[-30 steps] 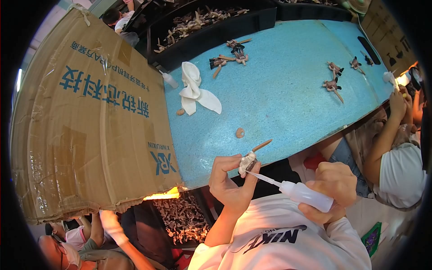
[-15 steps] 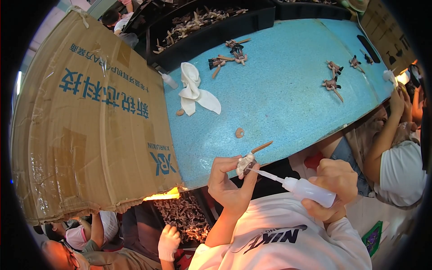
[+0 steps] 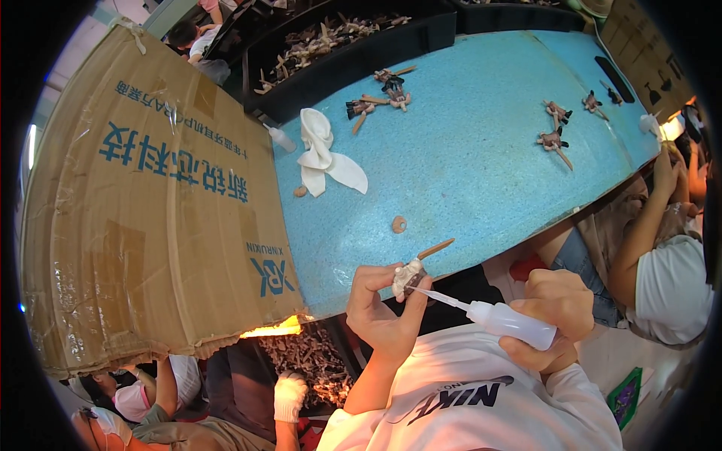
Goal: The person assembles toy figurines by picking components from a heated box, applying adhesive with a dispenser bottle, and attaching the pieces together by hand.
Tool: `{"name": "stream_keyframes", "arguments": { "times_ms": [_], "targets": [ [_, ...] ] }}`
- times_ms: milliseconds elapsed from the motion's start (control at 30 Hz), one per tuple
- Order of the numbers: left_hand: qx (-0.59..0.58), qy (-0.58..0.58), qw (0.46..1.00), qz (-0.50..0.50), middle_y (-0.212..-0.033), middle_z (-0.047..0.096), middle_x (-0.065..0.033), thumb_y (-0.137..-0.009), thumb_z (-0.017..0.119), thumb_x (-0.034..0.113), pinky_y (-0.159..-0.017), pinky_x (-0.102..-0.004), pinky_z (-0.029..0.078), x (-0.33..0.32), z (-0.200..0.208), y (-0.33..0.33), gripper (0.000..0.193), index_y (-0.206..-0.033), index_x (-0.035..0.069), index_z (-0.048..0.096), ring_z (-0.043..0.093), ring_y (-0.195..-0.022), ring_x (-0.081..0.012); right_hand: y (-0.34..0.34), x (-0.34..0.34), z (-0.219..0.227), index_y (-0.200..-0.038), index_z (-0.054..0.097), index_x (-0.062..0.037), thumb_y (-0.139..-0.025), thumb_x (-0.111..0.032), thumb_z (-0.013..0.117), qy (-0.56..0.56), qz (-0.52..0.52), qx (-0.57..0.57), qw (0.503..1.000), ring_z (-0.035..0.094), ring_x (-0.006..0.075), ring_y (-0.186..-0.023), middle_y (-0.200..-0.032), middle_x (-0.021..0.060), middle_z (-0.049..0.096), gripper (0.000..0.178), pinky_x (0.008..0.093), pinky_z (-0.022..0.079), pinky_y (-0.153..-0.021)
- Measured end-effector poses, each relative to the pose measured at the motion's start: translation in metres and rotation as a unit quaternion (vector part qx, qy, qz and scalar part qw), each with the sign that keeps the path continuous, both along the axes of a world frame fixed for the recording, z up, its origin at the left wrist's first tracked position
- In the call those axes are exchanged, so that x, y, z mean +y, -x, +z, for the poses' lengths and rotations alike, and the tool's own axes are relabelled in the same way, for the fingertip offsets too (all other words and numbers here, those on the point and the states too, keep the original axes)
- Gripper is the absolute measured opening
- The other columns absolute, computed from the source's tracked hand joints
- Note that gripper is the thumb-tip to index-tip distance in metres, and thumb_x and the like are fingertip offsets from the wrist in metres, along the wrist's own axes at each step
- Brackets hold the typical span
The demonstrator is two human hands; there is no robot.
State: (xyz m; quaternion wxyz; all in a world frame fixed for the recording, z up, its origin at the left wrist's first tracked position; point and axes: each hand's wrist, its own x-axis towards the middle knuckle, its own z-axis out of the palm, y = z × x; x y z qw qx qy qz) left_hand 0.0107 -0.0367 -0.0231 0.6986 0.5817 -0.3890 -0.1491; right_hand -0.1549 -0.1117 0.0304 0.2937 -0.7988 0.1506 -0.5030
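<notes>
Between the thumb and fingers of my left hand [image 3: 385,310] is a small figurine part [image 3: 407,279], pale with a dark lower side and a brown stick-like piece pointing up and right. My right hand [image 3: 553,319] grips a translucent squeeze bottle [image 3: 515,325] with a long thin nozzle. The nozzle's tip meets the dark side of the figurine part, close to my left thumb. Just beyond my hands, a small round tan piece [image 3: 399,224] with a hollow lies on the blue table top [image 3: 466,173].
A cardboard sheet [image 3: 150,203] stands along the left. White cloth [image 3: 331,154] and another small bottle [image 3: 282,138] lie beside it. Several figurines [image 3: 395,90] are on the table; black bins [image 3: 353,64] of parts stand behind. Co-workers sit right and lower left, one gloved hand [image 3: 289,395] near a parts bin.
Both my hands shift very slightly left, with the nozzle still at the figurine part. At lower left, the co-worker's gloved hand turns and moves a little.
</notes>
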Motion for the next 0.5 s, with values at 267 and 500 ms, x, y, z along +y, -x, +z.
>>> {"name": "stream_keyframes", "arguments": {
  "times_ms": [267, 500],
  "targets": [
    [-0.026, 0.001, 0.999, -0.026, -0.088, 0.052, -0.0044, -0.068, 0.069, -0.008, -0.071, -0.0227, 0.044, 0.001, 0.001, -0.006, 0.029, -0.088, 0.002, 0.051, 0.053, -0.074, -0.0097, 0.001, -0.005, -0.006, -0.078, 0.059, 0.0021, -0.056, -0.009, 0.072, -0.059, -0.02, -0.089, 0.994, 0.041, 0.0143, -0.039, -0.053, 0.0068, 0.052, 0.028, 0.0255, 0.029, -0.038],
    [0.238, -0.011, 0.97, -0.038, -0.086, 0.055, -0.0041, -0.071, 0.066, -0.01, -0.068, -0.0224, 0.043, 0.007, 0.0, -0.012, 0.024, -0.087, 0.001, 0.052, 0.052, -0.076, -0.0099, -0.002, -0.026, -0.02, -0.092, 0.052, 0.0039, -0.08, -0.021, 0.062, -0.395, 0.015, -0.256, 0.882, 0.055, 0.0129, -0.061, -0.075, 0.0129, 0.062, 0.029, 0.0286, 0.046, -0.056]
  ]
}}
